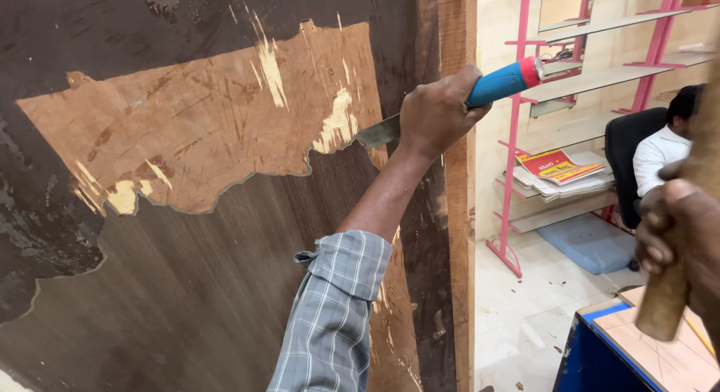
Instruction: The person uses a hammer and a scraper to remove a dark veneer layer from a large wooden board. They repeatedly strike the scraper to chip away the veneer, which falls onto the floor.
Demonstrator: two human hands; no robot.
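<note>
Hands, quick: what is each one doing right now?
Left hand: closed around the blue-handled chisel.
Right hand: closed around a wooden handle.

Big dark-veneered wooden panel on the left, pink metal shelving rack behind to its right, blue-edged desk lower right.
</note>
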